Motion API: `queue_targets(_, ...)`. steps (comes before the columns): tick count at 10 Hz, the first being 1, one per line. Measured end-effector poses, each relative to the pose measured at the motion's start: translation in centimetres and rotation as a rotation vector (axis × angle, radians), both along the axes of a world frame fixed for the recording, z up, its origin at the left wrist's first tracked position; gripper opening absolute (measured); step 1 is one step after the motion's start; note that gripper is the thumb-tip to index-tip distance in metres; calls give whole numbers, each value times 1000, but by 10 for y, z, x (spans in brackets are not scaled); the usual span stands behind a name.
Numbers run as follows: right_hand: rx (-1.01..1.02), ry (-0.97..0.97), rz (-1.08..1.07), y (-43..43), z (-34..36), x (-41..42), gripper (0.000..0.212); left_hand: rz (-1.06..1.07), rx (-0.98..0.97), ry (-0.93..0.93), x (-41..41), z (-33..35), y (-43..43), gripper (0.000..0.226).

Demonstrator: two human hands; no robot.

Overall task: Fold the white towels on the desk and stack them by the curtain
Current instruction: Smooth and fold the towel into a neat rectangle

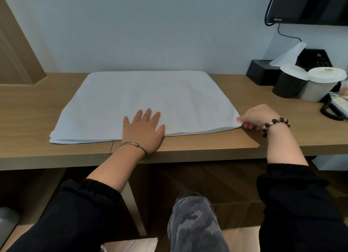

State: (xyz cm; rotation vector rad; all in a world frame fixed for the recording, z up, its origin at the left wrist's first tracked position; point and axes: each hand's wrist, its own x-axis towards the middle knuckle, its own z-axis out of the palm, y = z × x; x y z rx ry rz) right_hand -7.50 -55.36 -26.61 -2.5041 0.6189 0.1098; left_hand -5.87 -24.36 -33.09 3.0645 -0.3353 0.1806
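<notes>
A white towel (pixel 150 99) lies flat on the wooden desk (pixel 216 144), folded double with its layered edges showing at the near left corner. My left hand (pixel 144 128) presses flat on the towel's near edge, fingers straight and spread. My right hand (pixel 259 117) pinches the towel's near right corner between thumb and fingers. The curtain is out of view.
At the desk's right end stand a black tissue box (pixel 260 72), a black cup (pixel 288 85) and a white cup (pixel 318 87) with paper lids, and a corded phone (pixel 337 108). A black screen (pixel 310 4) hangs above. A wooden panel (pixel 15 50) rises at left.
</notes>
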Motion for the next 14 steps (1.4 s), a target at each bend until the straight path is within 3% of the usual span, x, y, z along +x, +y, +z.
queue_targets(3, -22, -46, -41, 3, -7, 0, 22, -7, 3, 6, 0, 1, 0, 55)
queue_targets(4, -20, -116, -68, 4, -15, -2, 22, -123, -51, -4, -2, 6, 4, 57)
queue_targets(5, -23, -179, -94, 8, -22, -2, 18, -374, -322, -12, -9, 14, 13, 46)
queue_targets(6, -52, -194, -99, 11, -26, -2, 21, -396, -407, -94, -13, 20, 22, 29)
queue_targets(8, -85, -242, -113, 12, -37, 1, 29, -501, -277, -203, -16, 29, 25, 17)
queue_targets(10, -183, -309, -126, 17, -43, -1, 27, -677, -9, -357, -23, 33, 28, 10)
queue_targets(11, -250, -290, -142, 25, -42, -4, 23, -670, -66, -353, -27, 30, 30, 10)
queue_targets(12, -480, -296, -155, 46, -37, -2, 25, -572, -232, -282, -33, 24, 31, 13)
queue_targets(13, -415, -453, 95, 86, -26, 18, 47, -512, -321, -242, -34, 19, 32, 16)
queue_targets(14, -333, -262, 429, 130, -31, 32, 50, -454, -382, -148, -31, 17, 35, 24)
